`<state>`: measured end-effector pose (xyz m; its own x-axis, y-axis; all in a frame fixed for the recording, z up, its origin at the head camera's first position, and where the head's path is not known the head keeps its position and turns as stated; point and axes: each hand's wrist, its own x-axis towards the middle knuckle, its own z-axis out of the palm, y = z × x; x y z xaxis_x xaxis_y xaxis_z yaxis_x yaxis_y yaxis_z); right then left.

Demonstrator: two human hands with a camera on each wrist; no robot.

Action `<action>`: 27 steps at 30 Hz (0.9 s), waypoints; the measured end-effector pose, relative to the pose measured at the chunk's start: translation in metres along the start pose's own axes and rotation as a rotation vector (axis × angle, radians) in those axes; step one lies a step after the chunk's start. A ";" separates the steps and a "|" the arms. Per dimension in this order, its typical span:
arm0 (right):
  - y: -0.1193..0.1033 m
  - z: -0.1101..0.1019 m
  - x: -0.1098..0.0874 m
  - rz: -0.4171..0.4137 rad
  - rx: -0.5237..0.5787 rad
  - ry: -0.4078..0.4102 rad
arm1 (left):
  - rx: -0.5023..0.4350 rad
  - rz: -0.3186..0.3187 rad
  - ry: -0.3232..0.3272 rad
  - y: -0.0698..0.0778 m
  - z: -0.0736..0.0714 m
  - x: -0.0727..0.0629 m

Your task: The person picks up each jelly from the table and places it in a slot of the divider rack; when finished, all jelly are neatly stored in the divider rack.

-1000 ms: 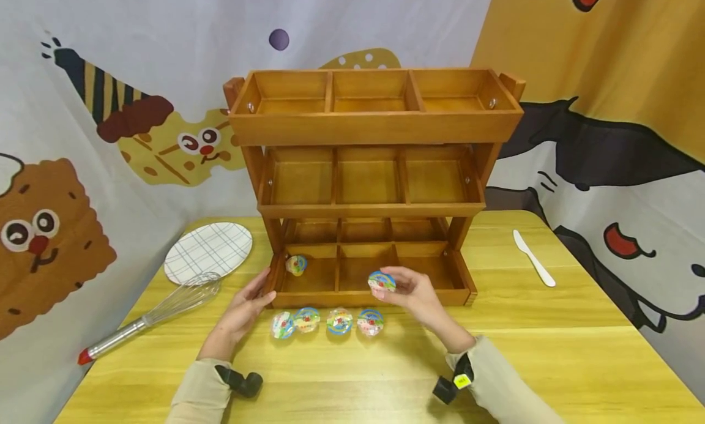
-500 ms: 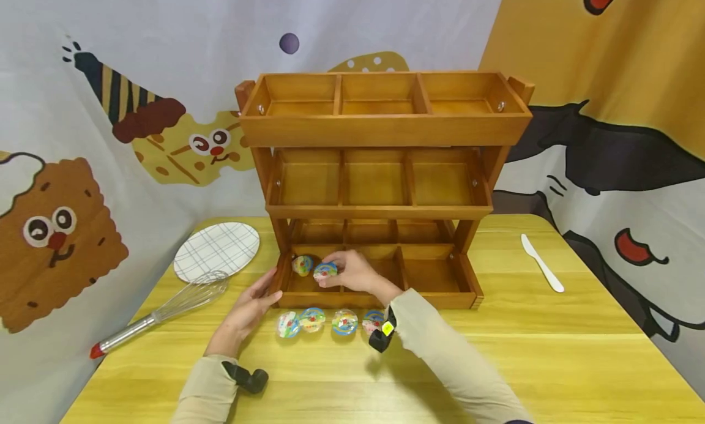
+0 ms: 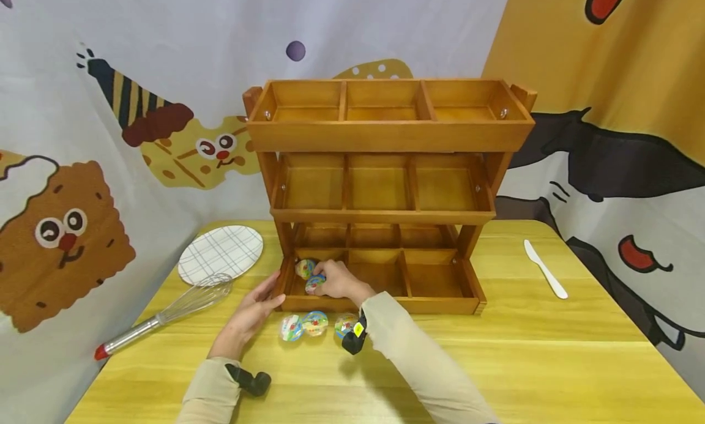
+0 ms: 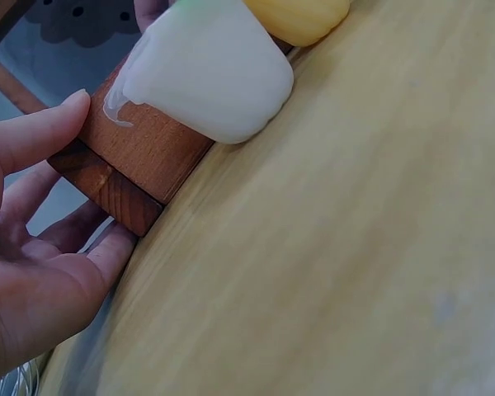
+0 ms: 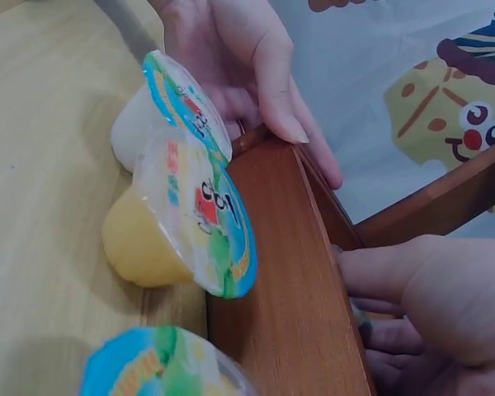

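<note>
A wooden rack [image 3: 388,137] with three tiers of compartments stands on the table. My left hand [image 3: 253,314] rests at the left corner of its lowest tray, thumb on the front edge, other fingers along the outer side. With my right hand [image 3: 338,281] I pinch a jelly cup [image 3: 314,283] inside that tray's left compartment; another jelly cup [image 3: 305,268] lies just behind it. In front of the rack stand a white jelly cup [image 4: 223,74], a yellow jelly cup [image 5: 153,239] and a further jelly cup [image 3: 344,325], partly hidden by my right wrist camera.
A whisk [image 3: 165,314] lies at the left, its wires beside a checked oval mat [image 3: 220,252]. On the right lies a white knife [image 3: 545,269]. A cartoon-printed curtain [image 3: 176,38] hangs behind the rack.
My right hand has carried the jelly cup left from the middle compartment and lowered it into the left one. The right forearm now covers one table cup. My left hand stays at the corner.
</note>
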<state>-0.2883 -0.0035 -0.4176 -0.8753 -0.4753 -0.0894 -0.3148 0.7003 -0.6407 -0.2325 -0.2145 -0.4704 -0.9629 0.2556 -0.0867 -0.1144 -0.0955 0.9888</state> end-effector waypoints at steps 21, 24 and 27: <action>0.002 -0.001 -0.011 -0.064 -0.085 0.047 | -0.001 0.008 0.008 -0.001 -0.001 -0.001; 0.014 -0.001 -0.018 -0.137 -0.002 0.108 | -0.001 0.016 0.004 -0.001 0.001 -0.001; 0.030 -0.005 -0.030 -0.177 0.185 0.157 | 0.015 0.020 -0.001 0.000 0.003 -0.003</action>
<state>-0.2734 0.0339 -0.4304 -0.8634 -0.4830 0.1460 -0.4079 0.4979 -0.7653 -0.2292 -0.2126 -0.4700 -0.9647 0.2549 -0.0666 -0.0913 -0.0866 0.9921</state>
